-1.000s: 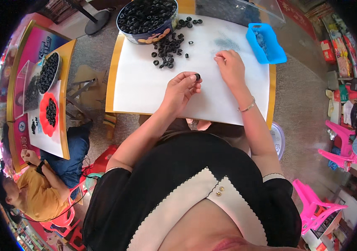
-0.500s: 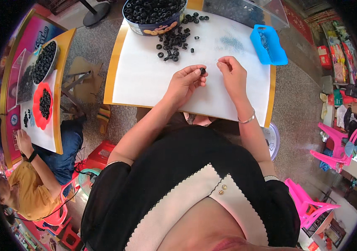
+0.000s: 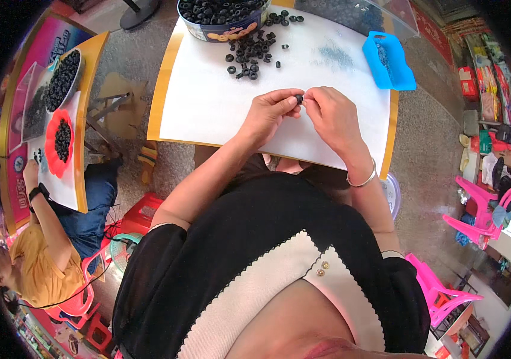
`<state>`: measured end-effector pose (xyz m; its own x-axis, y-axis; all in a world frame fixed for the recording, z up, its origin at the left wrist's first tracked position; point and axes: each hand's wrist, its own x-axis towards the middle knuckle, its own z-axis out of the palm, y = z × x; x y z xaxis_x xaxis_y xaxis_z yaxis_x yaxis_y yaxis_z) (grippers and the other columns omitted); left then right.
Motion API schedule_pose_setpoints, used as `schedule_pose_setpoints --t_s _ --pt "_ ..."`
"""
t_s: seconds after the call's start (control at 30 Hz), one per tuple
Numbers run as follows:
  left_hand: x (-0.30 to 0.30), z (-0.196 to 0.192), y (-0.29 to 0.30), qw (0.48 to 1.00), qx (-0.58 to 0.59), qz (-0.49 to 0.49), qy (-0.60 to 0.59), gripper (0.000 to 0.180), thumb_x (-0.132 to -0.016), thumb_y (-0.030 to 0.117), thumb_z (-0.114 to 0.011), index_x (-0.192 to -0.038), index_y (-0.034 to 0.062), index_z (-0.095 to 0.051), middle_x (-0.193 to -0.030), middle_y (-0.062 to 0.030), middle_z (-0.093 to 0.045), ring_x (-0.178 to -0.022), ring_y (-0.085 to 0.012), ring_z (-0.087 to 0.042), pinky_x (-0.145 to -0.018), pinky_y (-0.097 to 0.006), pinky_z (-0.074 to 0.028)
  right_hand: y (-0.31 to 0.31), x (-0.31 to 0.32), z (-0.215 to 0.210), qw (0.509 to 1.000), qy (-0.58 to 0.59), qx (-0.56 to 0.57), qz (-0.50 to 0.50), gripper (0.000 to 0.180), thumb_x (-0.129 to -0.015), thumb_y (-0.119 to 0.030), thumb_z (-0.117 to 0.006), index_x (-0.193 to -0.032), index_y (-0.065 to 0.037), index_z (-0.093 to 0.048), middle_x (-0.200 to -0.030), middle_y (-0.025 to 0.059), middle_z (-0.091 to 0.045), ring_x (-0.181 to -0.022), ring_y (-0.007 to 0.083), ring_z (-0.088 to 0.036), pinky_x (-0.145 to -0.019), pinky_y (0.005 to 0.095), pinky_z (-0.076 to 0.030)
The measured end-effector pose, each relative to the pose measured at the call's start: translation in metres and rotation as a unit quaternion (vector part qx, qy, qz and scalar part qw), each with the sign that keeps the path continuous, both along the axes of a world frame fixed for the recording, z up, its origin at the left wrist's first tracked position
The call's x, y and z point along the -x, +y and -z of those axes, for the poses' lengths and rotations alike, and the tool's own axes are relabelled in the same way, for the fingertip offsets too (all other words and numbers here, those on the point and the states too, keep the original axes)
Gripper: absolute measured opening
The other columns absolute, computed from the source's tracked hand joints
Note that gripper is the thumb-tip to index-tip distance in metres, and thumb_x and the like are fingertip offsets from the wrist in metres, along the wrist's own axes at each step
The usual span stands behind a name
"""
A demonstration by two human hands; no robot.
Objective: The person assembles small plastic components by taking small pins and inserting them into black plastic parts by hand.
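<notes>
My left hand (image 3: pixel 269 113) pinches a small round black part (image 3: pixel 298 99) between thumb and forefinger, above the white-covered table (image 3: pixel 207 113). My right hand (image 3: pixel 332 115) has closed fingertips right beside that part; whether they hold something tiny is hidden. Beyond my hands lies a loose scatter of small black parts (image 3: pixel 253 54), some of them ring-shaped. More of them fill a blue tub (image 3: pixel 222 31) at the far edge. To the right rests a bright blue scoop-shaped tray (image 3: pixel 388 60) with fine dark bits in it. A patch of tiny bluish bits (image 3: pixel 334 55) is spread on the white surface.
A clear plastic box (image 3: pixel 357 17) stands at the far edge. At left, a person in a mustard top (image 3: pixel 49 263) sits at another table with a red bowl (image 3: pixel 58 143) and an oval container (image 3: pixel 64 84) of black parts. Pink stools (image 3: pixel 483 209) stand at right.
My right hand has moved left and down to meet the left hand at the black part. The left hand keeps its pinch. The other person's arm has shifted slightly.
</notes>
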<state>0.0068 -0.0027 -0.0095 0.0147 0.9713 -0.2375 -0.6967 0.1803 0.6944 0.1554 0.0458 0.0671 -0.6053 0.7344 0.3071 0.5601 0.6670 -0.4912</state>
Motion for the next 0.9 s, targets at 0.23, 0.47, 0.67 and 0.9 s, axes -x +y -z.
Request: schedule_pose_setpoints --t_s 0.23,0.47,0.67,0.9 --pt "0.003 -0.003 0.0 1.0 -0.003 0.016 0.008 0.026 -0.092 0.005 -0.056 -0.115 -0.0074 -0.06 -0.094 -0.0085 -0.064 -0.08 -0.0133 -0.058 -0.075 -0.026 -0.05 0.002 0.003 -0.004 0.997 0.0 0.071 0.002 0.01 -0.083 -0.014 -0.061 -0.082 -0.004 -0.058 -0.076 0.0107 -0.061 -0.071 0.0268 -0.059 -0.064 0.0366 -0.047" --pt "0.016 0.001 0.0 0.996 -0.015 0.038 -0.076 0.028 -0.093 0.007 -0.054 -0.117 -0.0074 -0.055 -0.098 -0.0102 -0.06 -0.082 -0.0142 -0.055 -0.077 -0.026 -0.049 0.023 0.005 0.007 0.926 0.202 0.301 0.102 0.011 -0.086 -0.013 -0.064 -0.087 -0.002 -0.061 -0.073 -0.0002 -0.058 -0.068 0.0071 -0.052 -0.062 0.0222 -0.043" --pt "0.014 0.002 -0.001 0.99 -0.01 0.053 -0.133 0.026 -0.094 0.008 -0.053 -0.117 -0.0049 -0.055 -0.099 -0.0097 -0.06 -0.08 -0.0126 -0.057 -0.076 -0.024 -0.05 0.064 0.023 0.049 0.953 0.146 0.232 0.126 0.015 -0.082 -0.014 -0.065 -0.09 -0.001 -0.064 -0.077 0.0072 -0.064 -0.069 0.0145 -0.059 -0.066 0.0276 -0.048" --pt "0.016 0.007 -0.003 0.986 -0.036 0.049 -0.153 0.024 -0.094 0.008 -0.054 -0.114 -0.0042 -0.057 -0.097 -0.0091 -0.061 -0.081 -0.0129 -0.058 -0.076 -0.025 -0.05 0.069 0.063 0.062 0.993 0.04 0.097 0.045 0.029 -0.076 -0.022 -0.067 -0.097 -0.002 -0.064 -0.084 0.0112 -0.06 -0.074 0.022 -0.059 -0.069 0.0327 -0.048"
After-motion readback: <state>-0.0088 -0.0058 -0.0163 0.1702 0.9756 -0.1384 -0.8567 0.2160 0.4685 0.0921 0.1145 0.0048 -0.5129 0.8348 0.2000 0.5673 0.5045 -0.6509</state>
